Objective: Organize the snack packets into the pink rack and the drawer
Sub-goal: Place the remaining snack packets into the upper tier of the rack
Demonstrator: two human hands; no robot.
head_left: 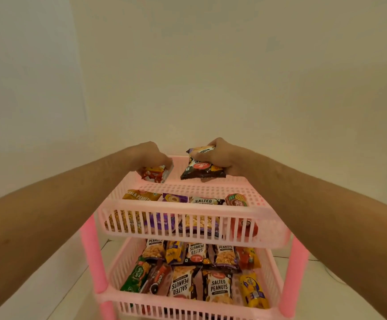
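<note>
Pink rack [188, 210] fills the lower centre, two slatted trays in view, a third rim just showing at 6 o'clock. Top tray: front row of packets standing against the front wall, back half mostly bare. Lower tray: two packed rows, little room left.

Both arms reach in from 8 and 4 o'clock to the back of the top tray, at 12 o'clock of the rack.

Right hand [222, 158]: grip closed around the upper end of a dark peanut packet [201, 168], which hangs tilted over the tray's back right, bottom edge near the tray floor; can't tell if it touches.

Left hand [148, 155]: fingers curled down on a small red-and-white packet [156, 174] at the back left corner. Looks held, likely being set down.

Handling, my read: packets are light, soft, crinkly film, a bit slippery. Pinch at the sealed top edge or wrap the whole width; squeezing the middle risks crushing the contents.

Room: back row of the top tray is open between the two hands. Watch the tray's back rim and the wall close behind at 12 o'clock. Corner posts at 7 and 5 o'clock sit low, clear of the hands. Drawer not in view.
</note>
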